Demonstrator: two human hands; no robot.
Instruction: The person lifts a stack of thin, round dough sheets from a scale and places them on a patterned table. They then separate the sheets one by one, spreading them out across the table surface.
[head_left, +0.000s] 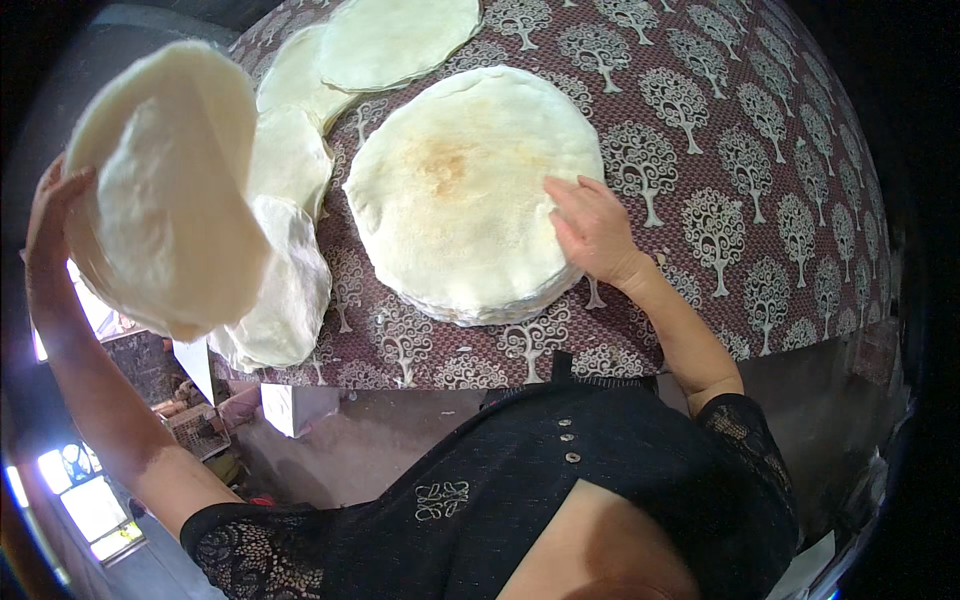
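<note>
My left hand grips the left edge of a large, thin, round flatbread, lifted above the table's left side; it is slightly blurred and its lower edge sags. Near the middle of the table lies a thick stack of round flatbreads, pale with a browned patch on the top one. On the right edge of this stack rests my right hand, fingers spread a little, holding nothing that I can see. Folded or overlapping pale flatbreads lie behind and below the lifted one.
More round flatbreads lie at the table's far left. The cloth has a tree pattern and small crumbs near the front edge. Below the table's left end are a white box-like object and a plastic basket on the floor.
</note>
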